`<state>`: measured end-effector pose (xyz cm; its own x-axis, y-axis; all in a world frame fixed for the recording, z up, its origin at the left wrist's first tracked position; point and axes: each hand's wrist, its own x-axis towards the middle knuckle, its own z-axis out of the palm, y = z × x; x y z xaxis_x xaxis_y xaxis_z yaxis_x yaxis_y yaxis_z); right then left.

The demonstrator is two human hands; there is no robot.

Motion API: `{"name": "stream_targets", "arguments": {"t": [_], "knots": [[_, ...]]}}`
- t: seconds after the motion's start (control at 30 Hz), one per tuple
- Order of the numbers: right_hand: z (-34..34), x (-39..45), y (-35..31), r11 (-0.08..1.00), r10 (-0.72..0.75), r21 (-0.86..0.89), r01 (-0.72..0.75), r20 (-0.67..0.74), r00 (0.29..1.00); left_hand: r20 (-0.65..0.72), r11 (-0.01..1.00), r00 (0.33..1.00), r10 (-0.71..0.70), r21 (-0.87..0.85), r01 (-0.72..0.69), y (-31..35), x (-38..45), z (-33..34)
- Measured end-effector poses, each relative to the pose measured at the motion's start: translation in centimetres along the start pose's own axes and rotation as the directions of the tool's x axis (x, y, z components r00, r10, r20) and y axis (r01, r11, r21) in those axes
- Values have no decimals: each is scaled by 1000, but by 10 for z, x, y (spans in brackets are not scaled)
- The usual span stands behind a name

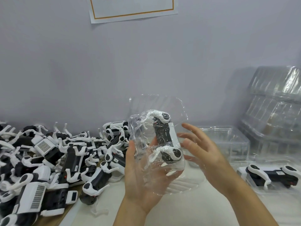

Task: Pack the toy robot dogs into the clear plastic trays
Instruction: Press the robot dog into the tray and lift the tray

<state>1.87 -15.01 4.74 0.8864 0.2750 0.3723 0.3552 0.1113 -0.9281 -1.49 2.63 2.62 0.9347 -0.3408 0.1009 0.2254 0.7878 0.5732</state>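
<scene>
many toy dogs on table

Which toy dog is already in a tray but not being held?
The dog on the far right, lying on its side in a clear tray on the table. The one in the left hand is held; the pile is loose.

A pale wall carries a sheet of paper bordered in what looks like orange.
</scene>
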Motion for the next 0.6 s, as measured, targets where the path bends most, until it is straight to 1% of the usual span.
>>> {"name": "stream_targets", "arguments": {"t": [0.13,0.5,0.6], "knots": [[2,-3,-6,995,38,-98,-32,66,997,21,1000,1000,-7,11,6,-2,3,-4],[5,-3,-7,996,82,-40,-80,55,995,37,1000,999,-16,-11,17,-1,5,-4],[4,-2,-4,996,85,-30,-83,78,993,30,1000,1000,-11,28,10,0,3,-3]]}}
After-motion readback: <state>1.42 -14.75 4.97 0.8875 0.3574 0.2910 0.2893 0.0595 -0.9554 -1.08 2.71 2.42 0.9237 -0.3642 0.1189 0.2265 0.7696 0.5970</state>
